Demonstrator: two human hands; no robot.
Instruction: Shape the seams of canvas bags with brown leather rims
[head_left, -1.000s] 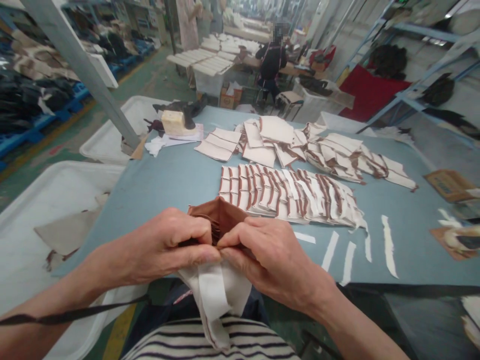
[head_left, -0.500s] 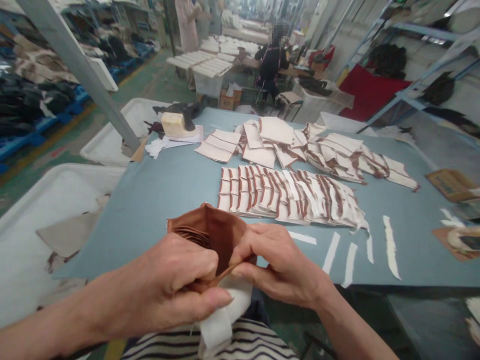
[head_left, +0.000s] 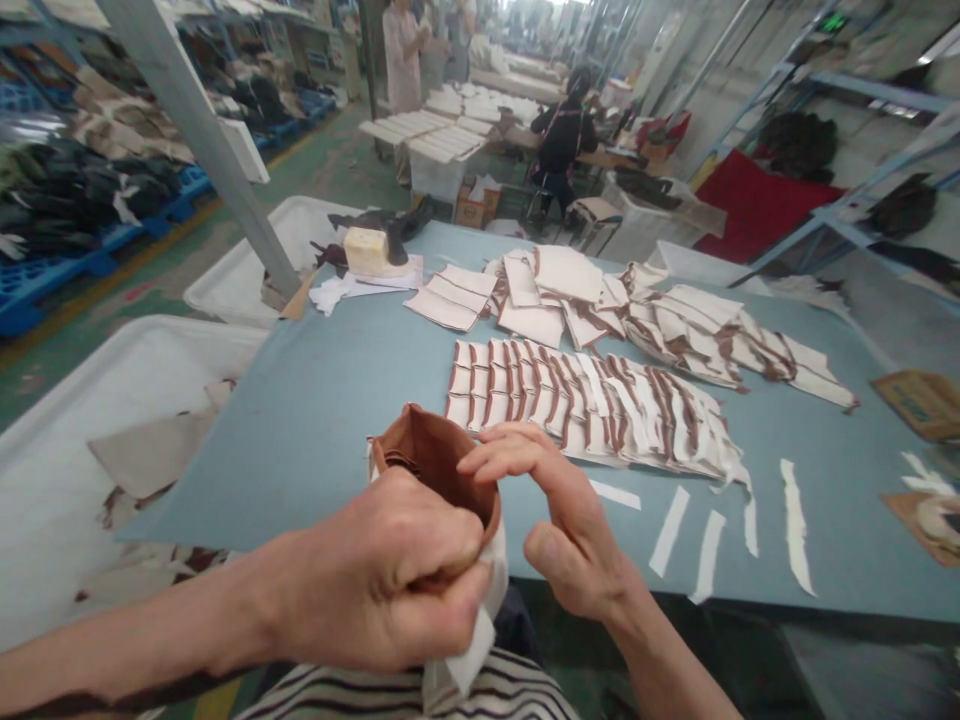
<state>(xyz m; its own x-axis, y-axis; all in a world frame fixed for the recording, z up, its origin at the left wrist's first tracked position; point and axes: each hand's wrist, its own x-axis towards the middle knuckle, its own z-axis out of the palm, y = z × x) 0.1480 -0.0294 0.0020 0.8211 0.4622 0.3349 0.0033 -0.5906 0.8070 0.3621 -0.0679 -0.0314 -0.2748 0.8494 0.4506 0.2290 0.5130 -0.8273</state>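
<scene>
A fabric pouch (head_left: 431, 445), with a brown lining and an off-white outside, is held mouth-up in front of me. My left hand (head_left: 390, 570) is closed on its near rim, thumb pressed against the fingers. My right hand (head_left: 566, 510) is open beside the right rim, its fingertips at the brown edge and its thumb apart. A white strip (head_left: 469, 650) hangs below my left hand. Inside the pouch, folded brown layers show partly; the rest of the inside is hidden by my left hand.
Overlapping off-white pieces with brown edges (head_left: 540, 395) lie in a row on the blue-grey table (head_left: 322, 400). More pieces (head_left: 566, 275) are heaped behind. White strips (head_left: 670, 530) lie at the right front. A white bin (head_left: 180, 350) stands at the left. A person (head_left: 566, 130) sits farther back.
My right hand has let go of the pouch's rim and spread its fingers. My left hand has moved slightly right, still gripping. The pouch mouth has turned and looks narrower.
</scene>
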